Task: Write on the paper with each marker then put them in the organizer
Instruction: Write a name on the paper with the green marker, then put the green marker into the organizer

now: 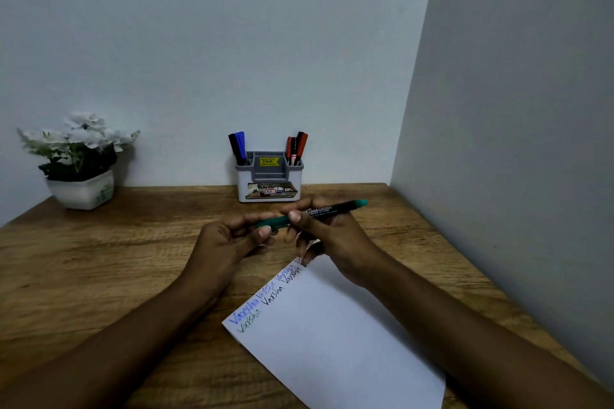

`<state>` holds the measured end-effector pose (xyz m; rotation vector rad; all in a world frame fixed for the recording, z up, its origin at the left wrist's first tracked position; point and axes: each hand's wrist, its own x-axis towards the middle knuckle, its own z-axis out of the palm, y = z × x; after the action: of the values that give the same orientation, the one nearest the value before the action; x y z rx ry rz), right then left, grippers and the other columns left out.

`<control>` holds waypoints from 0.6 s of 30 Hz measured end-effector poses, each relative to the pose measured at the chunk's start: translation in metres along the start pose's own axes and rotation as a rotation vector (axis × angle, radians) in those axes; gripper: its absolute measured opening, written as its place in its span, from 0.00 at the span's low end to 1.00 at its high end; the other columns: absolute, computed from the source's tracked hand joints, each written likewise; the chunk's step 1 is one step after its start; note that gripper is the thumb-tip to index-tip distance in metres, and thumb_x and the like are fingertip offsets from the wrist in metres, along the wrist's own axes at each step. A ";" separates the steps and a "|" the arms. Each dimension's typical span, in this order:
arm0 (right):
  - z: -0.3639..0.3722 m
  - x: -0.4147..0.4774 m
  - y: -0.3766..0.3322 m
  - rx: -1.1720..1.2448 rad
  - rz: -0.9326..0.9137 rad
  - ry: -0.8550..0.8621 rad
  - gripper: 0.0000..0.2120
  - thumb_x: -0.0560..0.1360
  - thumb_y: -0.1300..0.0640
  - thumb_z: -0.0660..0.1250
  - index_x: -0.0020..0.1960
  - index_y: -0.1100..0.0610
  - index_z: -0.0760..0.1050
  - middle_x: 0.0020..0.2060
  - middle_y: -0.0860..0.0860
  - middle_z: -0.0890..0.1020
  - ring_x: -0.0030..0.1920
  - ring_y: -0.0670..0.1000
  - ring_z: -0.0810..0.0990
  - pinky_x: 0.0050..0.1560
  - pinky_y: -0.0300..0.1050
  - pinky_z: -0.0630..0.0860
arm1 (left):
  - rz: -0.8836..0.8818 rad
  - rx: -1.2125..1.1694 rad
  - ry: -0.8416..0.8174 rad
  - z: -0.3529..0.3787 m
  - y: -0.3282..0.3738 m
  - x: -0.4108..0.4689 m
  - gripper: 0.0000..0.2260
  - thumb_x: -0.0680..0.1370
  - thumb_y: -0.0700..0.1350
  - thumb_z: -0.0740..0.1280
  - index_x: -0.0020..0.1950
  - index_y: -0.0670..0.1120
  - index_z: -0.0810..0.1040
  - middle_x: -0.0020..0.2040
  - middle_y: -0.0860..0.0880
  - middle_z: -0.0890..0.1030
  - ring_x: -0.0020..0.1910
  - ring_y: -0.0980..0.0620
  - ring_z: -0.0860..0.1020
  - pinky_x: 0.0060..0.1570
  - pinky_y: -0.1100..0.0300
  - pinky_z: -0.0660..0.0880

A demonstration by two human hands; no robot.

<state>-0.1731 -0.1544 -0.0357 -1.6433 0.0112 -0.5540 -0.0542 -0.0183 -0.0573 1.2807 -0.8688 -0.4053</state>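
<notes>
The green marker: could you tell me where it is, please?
Head view, centre: left hand and right hand hold the green marker between the organizer and the paper.

Pale blue-grey walls (232,43) meeting in a corner, wooden desk (99,259), potted white flowers (79,156)

green marker (327,210) aloft, inscribed paper (332,335), grey organizer (269,176)

The brown wood table (133,259) fills a corner. A white paper (332,335) with writing along one edge lies flat at 5 o'clock. A gray organizer (269,183) stands at 12 o'clock. A white pot (83,191) of flowers stands at 10 o'clock.
</notes>
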 end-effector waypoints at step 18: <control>-0.063 0.108 -0.027 -0.342 -0.255 0.627 0.25 0.75 0.67 0.65 0.65 0.50 0.62 0.45 0.58 0.79 0.41 0.52 0.83 0.40 0.42 0.82 | -0.082 0.999 -0.444 -0.030 -0.019 0.011 0.32 0.69 0.67 0.65 0.70 0.60 0.64 0.73 0.59 0.63 0.71 0.58 0.62 0.68 0.60 0.59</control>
<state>-0.1089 -0.2434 0.0293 -1.7451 0.3787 -1.3040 -0.0208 -0.0115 -0.0722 2.1923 -1.4928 -0.3256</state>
